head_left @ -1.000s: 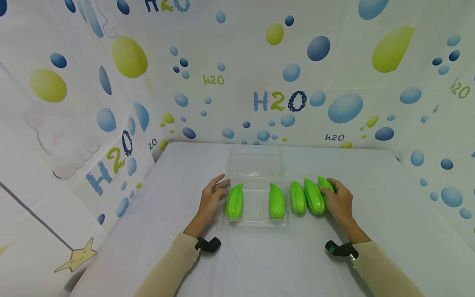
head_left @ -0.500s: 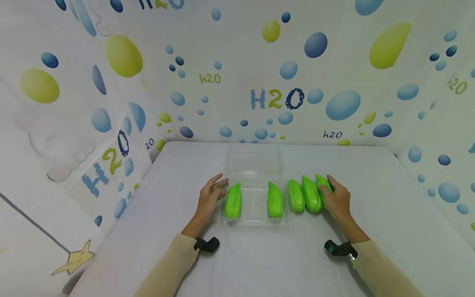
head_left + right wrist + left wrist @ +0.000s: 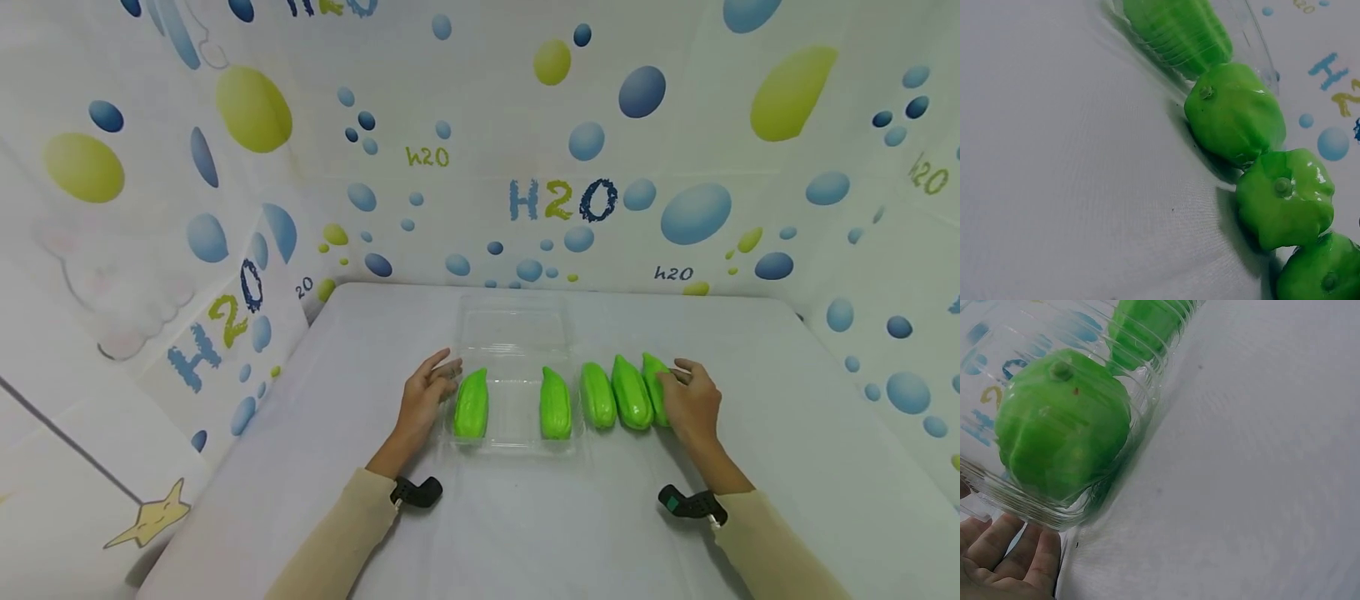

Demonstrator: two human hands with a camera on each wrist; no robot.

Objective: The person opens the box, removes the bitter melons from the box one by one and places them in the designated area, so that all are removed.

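Head view: on a white worktop [image 3: 525,533], a clear hinged container [image 3: 513,417] lies open at centre, its lid [image 3: 513,325] folded back above it. Inside sit two green ribbed vegetables, one left [image 3: 471,406], one right [image 3: 557,407]; three more, the near one [image 3: 597,397], the middle one [image 3: 632,393] and the outer one [image 3: 656,387], lie right of centre. Of the hands, the left hand [image 3: 426,400], loosely bent, grips nothing at the container's left wall; the right hand [image 3: 693,408], fingers relaxed and parted, is at the outer one, contact unclear. Left wrist view: fingers at lower left lie against the container's edge; light pressure should steady thin plastic without bending it. Right wrist view: no hand shows; the loose three seem to touch from centre to lower right, so gripping one's glossy sides squarely would best avoid nudging its neighbour.
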